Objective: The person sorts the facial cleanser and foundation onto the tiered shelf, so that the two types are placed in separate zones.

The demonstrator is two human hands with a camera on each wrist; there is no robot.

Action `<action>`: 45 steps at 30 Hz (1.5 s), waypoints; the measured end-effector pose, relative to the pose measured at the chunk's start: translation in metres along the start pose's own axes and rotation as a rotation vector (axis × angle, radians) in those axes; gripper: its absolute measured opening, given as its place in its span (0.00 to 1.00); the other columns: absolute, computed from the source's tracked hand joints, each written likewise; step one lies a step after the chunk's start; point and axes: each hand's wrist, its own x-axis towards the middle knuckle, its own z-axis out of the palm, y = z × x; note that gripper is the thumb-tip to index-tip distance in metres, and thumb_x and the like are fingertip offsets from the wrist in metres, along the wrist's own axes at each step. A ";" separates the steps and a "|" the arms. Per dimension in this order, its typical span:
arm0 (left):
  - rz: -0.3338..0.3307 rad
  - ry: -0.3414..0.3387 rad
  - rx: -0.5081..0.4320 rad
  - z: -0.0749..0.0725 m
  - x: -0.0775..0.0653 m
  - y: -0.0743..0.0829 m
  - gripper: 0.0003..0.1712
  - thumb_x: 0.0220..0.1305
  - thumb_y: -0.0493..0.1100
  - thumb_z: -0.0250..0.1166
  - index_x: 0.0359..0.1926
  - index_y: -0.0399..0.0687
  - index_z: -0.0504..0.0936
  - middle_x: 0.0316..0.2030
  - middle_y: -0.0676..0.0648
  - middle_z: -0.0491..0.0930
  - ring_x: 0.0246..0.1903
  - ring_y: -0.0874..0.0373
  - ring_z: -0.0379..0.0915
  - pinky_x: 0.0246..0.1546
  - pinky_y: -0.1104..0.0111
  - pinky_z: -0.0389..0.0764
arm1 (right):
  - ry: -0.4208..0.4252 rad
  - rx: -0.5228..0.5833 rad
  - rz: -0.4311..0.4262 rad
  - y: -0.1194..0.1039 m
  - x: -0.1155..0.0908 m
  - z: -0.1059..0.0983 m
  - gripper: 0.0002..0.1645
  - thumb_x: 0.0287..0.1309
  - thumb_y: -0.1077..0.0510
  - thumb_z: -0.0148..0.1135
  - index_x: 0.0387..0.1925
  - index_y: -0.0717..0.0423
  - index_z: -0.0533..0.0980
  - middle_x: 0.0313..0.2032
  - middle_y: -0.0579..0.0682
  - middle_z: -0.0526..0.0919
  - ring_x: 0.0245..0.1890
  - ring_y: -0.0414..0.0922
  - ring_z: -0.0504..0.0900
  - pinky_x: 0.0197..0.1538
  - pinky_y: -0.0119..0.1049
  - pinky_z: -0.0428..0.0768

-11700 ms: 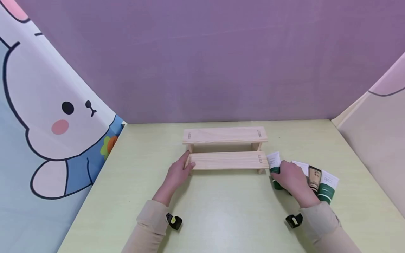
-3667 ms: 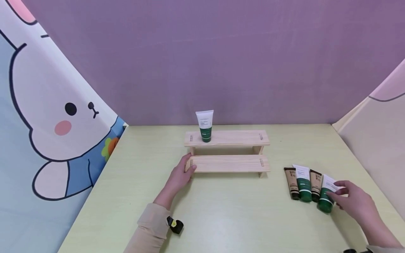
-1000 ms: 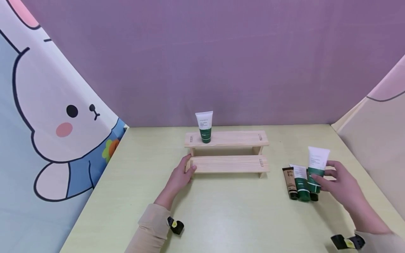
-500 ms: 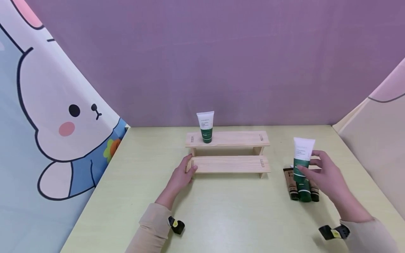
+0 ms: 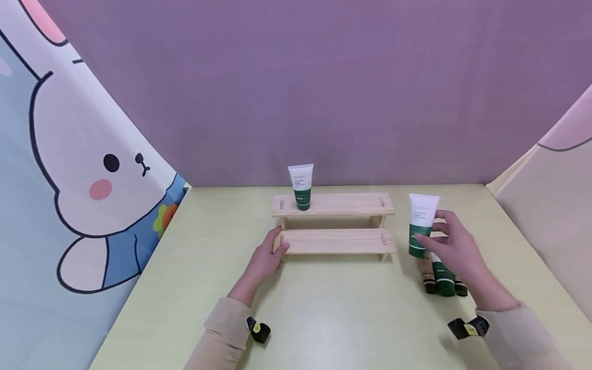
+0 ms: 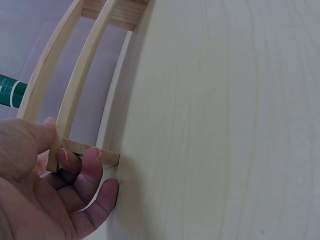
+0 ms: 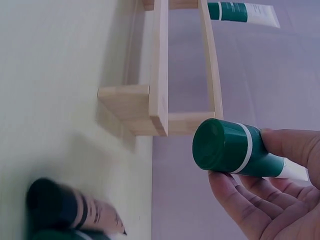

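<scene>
My right hand (image 5: 455,246) pinches a white and green squeeze tube (image 5: 422,221) between thumb and fingers, upright and above the table. In the right wrist view the green cap (image 7: 210,145) of that tube points toward the shelf. My left hand (image 5: 264,259) grips the left end of the lower step of a two-tier wooden shelf (image 5: 337,241); in the left wrist view its thumb and curled fingers (image 6: 90,170) hold the board's end. Another white and green tube (image 5: 302,190) stands cap-down at the left of the upper step.
Below my right hand several tubes lie side by side on the table (image 5: 324,318), including a brown one (image 5: 427,275) and a green one (image 5: 444,280), partly hidden by the hand. A purple backdrop (image 5: 333,103) rises behind the table.
The right hand has lifted the rightmost tube from the row and carried it up and left toward the shelf. The left hand stays on the shelf's end. Earlier, a tube came to stand on top.
</scene>
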 end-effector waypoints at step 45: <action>-0.001 -0.001 -0.027 0.001 0.000 0.000 0.34 0.72 0.51 0.56 0.74 0.58 0.56 0.59 0.33 0.73 0.22 0.52 0.75 0.28 0.63 0.75 | -0.045 0.192 -0.157 -0.064 0.075 0.064 0.35 0.61 0.61 0.66 0.64 0.60 0.58 0.53 0.64 0.77 0.47 0.60 0.82 0.50 0.52 0.79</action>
